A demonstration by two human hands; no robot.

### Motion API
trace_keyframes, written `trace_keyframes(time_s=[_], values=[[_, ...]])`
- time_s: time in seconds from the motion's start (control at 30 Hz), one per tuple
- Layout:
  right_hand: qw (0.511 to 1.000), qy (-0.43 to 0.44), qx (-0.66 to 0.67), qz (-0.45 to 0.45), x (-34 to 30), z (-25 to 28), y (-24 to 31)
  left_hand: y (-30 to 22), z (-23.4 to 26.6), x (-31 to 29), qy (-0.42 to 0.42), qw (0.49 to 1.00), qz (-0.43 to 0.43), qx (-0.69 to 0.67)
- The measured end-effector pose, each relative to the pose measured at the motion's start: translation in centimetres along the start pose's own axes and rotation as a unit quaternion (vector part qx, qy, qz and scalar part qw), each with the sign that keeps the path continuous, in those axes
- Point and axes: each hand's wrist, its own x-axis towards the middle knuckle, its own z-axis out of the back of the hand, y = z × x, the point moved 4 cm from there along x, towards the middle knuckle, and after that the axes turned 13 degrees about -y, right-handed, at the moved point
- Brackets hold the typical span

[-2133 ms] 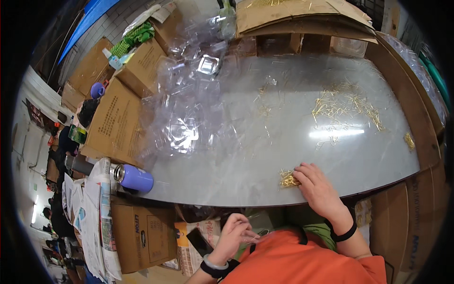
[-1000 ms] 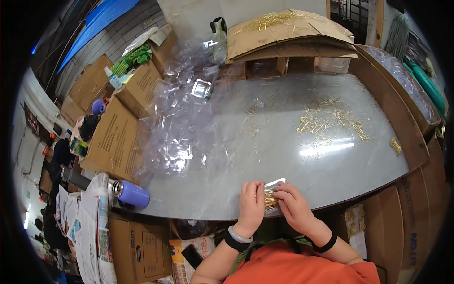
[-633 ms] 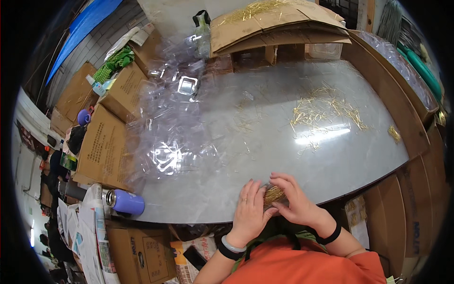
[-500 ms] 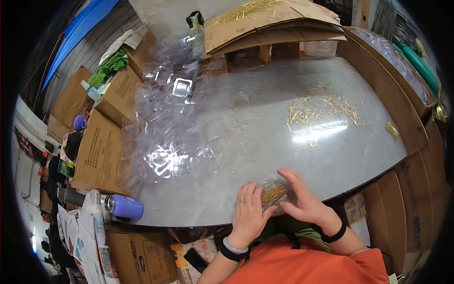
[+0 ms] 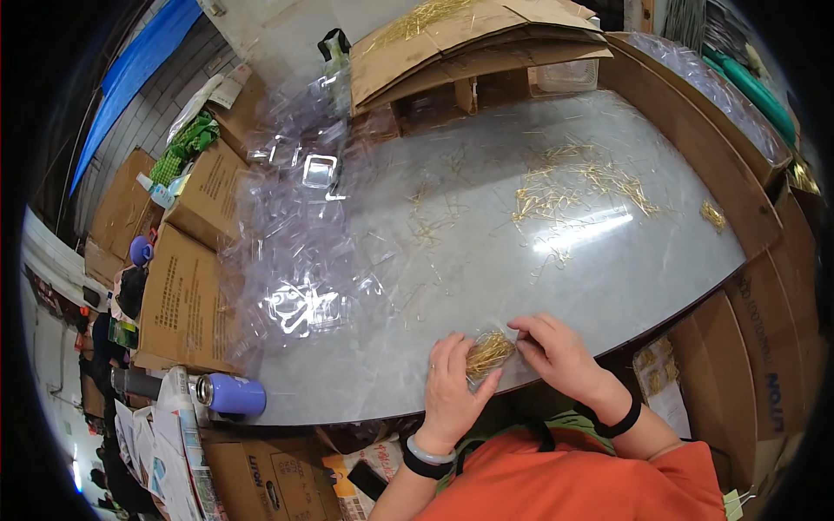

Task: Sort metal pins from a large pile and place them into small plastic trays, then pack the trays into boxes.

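A small clear plastic box point(image 5: 477, 379) filled with thin gold-coloured wire hooks point(image 5: 491, 351) lies at the table's near edge. My left hand point(image 5: 453, 378) wraps the box from the left, fingers along its far left side and thumb at the near side. On the other side, my right hand point(image 5: 556, 354) has its fingers curled, thumb and forefinger closed on the box's clear edge or lid. Exactly what those fingertips pinch is too small to tell.
Loose gold hooks point(image 5: 582, 187) lie spread across the grey table point(image 5: 486, 260), with a small bunch point(image 5: 713, 216) near its right edge. At left is a heap of clear plastic boxes point(image 5: 291, 234). A cardboard shelf point(image 5: 478, 52) stands behind, cartons point(image 5: 187, 300) and a purple bottle point(image 5: 233, 394) at left.
My right hand has gone from spread fingers to curled ones at the box's edge. The box has turned slightly and shifted left. The whole view has moved a little.
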Motion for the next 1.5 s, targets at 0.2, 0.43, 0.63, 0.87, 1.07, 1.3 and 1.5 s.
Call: trace_keyframes(time_s=[0.2,0.43,0.63,0.87,1.07,1.3,1.5], values=[[0.995,-0.035,0.059,-0.066,0.5,0.0,-0.7,-0.6,-0.4,0.6,0.03,0.999,-0.02,0.025],[0.994,-0.096,0.036,-0.049,0.6,-1.2,0.8,-0.1,-0.6,0.2,0.037,0.999,-0.012,0.009],[0.988,-0.095,-0.069,0.098,-1.6,-1.7,2.5,0.2,-0.7,-0.3,0.021,1.0,-0.014,0.01],[0.994,-0.038,-0.045,0.094,-1.8,-2.7,2.1,0.0,-0.6,-0.3,0.021,0.999,-0.022,0.026],[0.985,-0.072,-0.087,0.13,-1.4,-2.9,0.9,-0.2,-0.8,-0.7,0.014,0.998,-0.042,0.046],[0.983,-0.123,-0.092,0.098,-0.2,-2.2,0.6,-0.6,-0.5,-0.5,0.01,0.998,-0.048,0.047],[0.985,-0.131,-0.104,0.041,0.3,-2.9,0.4,-0.6,-0.8,-0.7,0.004,0.997,-0.056,0.054]])
